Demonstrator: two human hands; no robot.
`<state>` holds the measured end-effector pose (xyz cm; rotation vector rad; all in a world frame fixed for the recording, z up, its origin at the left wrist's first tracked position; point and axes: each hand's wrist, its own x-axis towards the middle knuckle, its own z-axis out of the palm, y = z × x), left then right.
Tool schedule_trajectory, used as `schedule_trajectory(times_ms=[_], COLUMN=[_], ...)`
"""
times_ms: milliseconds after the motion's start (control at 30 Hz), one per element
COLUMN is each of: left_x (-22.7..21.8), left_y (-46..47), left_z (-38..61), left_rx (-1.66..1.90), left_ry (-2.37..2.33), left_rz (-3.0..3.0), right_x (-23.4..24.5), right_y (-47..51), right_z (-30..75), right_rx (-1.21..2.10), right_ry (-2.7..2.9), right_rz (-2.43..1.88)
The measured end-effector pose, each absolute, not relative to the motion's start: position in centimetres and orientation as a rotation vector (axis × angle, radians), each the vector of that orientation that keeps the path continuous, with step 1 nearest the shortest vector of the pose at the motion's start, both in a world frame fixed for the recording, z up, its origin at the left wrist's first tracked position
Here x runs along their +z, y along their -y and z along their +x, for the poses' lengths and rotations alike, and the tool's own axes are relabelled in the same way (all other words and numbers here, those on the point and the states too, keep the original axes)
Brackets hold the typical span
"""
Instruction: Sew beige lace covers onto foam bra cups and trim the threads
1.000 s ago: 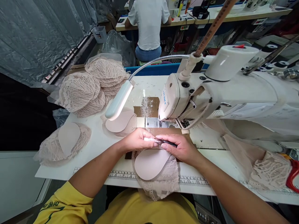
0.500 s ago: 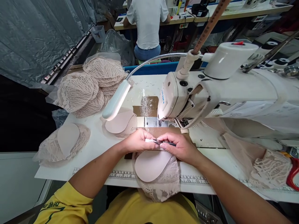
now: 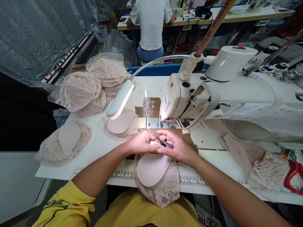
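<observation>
Fingers (image 3: 165,133) of the right hand (image 3: 179,147) curl around a slim dark tool (image 3: 167,144), holding it snugly between thumb and fingertips; whether it is a pair of snips or tweezers, I can't tell from where I stand. Its long axis runs slantwise through the gap between the two hands, the thick dark end down by the right palm, the thin end angled away from the body and toward the left hand (image 3: 141,142). So the right hand is plainly nearer to its handle, and the left to its point; whether that point touches the left fingertips, I can't make out.

Pinched narrow, the left thumb and fingers grip the far edge of a lace piece (image 3: 165,193), just beside the tool. From there it spreads back toward the person and hangs over the edge of the table (image 3: 217,157). On it lies a pale pad (image 3: 152,171), teardrop-shaped, its rounded end to the lower left and the narrower end tucked up near the right thumb.

Both hands meet just in front of the sewing machine (image 3: 174,99), palms turned inward, knuckles uppermost. Left forearm (image 3: 101,171) and right forearm (image 3: 224,190) slant in from either side, elbows spread.
</observation>
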<state>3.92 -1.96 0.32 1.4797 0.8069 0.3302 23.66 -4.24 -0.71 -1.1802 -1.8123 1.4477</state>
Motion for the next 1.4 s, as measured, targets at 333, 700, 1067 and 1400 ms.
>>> schedule_trajectory(times_ms=[333,700,1067,1400], left_x=[4.8,0.3,0.5,0.0], left_y=[4.0,4.9,4.8,4.6], left_z=[-1.8,3.3,3.8,3.8], left_rx=[0.165,0.575,0.643,0.586], left_ry=[-1.160,-0.876,-0.923,-0.886], left_rz=[1.558,0.698,0.961,1.031], right_x=[0.1,0.1,-1.0,0.1], right_y=[4.4,4.9,3.9,4.1], right_z=[24.3,24.3,25.6,25.0], right_rx=[1.365,1.386,1.361,1.300], right_ry=[1.945,1.959,1.932,2.041], right_rz=[-1.116,-1.014,-1.047,-1.034])
